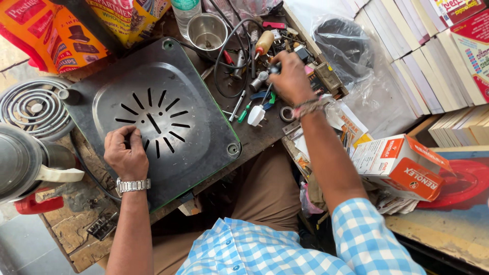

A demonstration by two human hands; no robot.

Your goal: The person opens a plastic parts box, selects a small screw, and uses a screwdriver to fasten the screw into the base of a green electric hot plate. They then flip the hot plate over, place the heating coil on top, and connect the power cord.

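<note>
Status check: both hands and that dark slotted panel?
Left hand pressing on dark slotted panel. Right hand reaching into tool clutter, grip unclear. Nothing lying on the panel.

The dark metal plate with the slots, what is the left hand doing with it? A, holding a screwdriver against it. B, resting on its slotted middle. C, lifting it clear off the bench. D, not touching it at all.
B: the left hand lies on the slotted centre of the dark metal plate, which sits flat on the bench, with no tool visible in it.
</note>
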